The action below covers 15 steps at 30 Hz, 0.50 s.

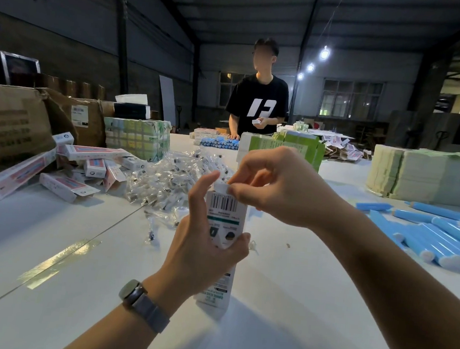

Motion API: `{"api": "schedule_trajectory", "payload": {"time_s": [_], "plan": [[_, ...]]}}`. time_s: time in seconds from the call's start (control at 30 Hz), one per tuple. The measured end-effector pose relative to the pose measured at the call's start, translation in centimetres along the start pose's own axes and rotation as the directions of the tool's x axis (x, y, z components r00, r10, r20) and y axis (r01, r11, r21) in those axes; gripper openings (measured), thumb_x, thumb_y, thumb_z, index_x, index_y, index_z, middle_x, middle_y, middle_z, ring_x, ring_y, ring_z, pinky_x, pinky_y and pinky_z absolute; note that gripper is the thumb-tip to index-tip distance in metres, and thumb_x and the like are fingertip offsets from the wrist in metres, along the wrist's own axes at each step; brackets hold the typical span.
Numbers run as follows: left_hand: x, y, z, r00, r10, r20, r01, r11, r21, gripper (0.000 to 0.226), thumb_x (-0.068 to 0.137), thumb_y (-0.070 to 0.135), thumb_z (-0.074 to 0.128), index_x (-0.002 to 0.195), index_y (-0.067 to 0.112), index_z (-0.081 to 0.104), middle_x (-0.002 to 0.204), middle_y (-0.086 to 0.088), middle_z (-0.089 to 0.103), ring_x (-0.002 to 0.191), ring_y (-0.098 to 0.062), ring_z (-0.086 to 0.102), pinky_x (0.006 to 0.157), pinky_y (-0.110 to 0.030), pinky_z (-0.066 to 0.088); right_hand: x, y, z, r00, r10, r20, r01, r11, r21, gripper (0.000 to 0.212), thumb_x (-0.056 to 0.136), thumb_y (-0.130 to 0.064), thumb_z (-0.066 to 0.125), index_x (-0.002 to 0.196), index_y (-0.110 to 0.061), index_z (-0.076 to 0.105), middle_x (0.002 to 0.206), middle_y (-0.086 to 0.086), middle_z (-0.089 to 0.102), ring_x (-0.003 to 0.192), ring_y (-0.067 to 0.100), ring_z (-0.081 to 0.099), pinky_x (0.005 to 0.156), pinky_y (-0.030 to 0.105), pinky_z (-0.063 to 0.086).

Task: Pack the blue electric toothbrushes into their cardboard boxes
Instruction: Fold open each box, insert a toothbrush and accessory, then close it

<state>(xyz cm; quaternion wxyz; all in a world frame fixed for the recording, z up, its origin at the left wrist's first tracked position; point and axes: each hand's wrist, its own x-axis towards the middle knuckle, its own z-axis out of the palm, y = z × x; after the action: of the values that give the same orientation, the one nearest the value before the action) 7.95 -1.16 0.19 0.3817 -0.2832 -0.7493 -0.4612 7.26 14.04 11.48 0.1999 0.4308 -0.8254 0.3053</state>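
I hold a tall white cardboard box [225,215] upright over the white table [49,256]; a barcode and green print show on its face. My left hand [203,244] is wrapped around the box's middle. My right hand [272,186] pinches the white flap at the box's top end. Whatever is inside the box is hidden. Several blue electric toothbrushes [437,237] lie loose on the table at the right.
A heap of clear-bagged small parts [167,180] lies behind the box. Closed white-and-pink boxes [85,167] are piled at the left beside brown cartons [10,124]. Stacks of flat green-white packaging [418,174] stand at right. A person in a black shirt [258,104] stands across the table.
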Motion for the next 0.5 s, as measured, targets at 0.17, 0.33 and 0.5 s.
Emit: {"api": "schedule_trajectory", "payload": {"time_s": [0.17, 0.33, 0.5], "plan": [[-0.08, -0.25, 0.37, 1.0, 0.002, -0.029, -0.001, 0.999, 0.05, 0.094, 0.07, 0.033, 0.063, 0.136, 0.063, 0.003, 0.1, 0.033, 0.053, 0.073, -0.007, 0.067, 0.054, -0.016, 0.054, 0.09, -0.34, 0.6, 0.995, -0.02, -0.096, 0.01, 0.994, -0.109, 0.023, 0.085, -0.024, 0.072, 0.067, -0.031, 0.061, 0.071, -0.009, 0.07, 0.069, 0.01, 0.067, 0.059, 0.032, 0.056], [-0.48, -0.53, 0.58, 0.996, -0.055, -0.07, 0.063, 0.991, 0.118, 0.09, 0.069, 0.046, 0.064, 0.14, 0.045, 0.01, 0.092, 0.021, 0.058, 0.076, -0.001, 0.067, 0.055, -0.011, 0.052, 0.14, -0.46, 0.33, 0.997, -0.013, -0.072, 0.002, 0.989, -0.146, 0.02, 0.084, -0.026, 0.073, 0.067, -0.029, 0.064, 0.069, -0.014, 0.068, 0.067, 0.003, 0.064, 0.059, 0.025, 0.054], [-0.52, -0.36, 0.73, 0.991, -0.083, -0.102, 0.096, 0.987, 0.129, 0.09, 0.072, 0.035, 0.07, 0.14, 0.045, 0.011, 0.091, 0.015, 0.061, 0.068, -0.01, 0.067, 0.057, -0.035, 0.06, 0.22, -0.71, 0.79, 0.996, -0.019, -0.09, 0.005, 0.988, -0.152, 0.02, 0.084, -0.027, 0.072, 0.066, -0.024, 0.065, 0.069, -0.011, 0.067, 0.068, 0.007, 0.064, 0.06, 0.033, 0.056]]}}
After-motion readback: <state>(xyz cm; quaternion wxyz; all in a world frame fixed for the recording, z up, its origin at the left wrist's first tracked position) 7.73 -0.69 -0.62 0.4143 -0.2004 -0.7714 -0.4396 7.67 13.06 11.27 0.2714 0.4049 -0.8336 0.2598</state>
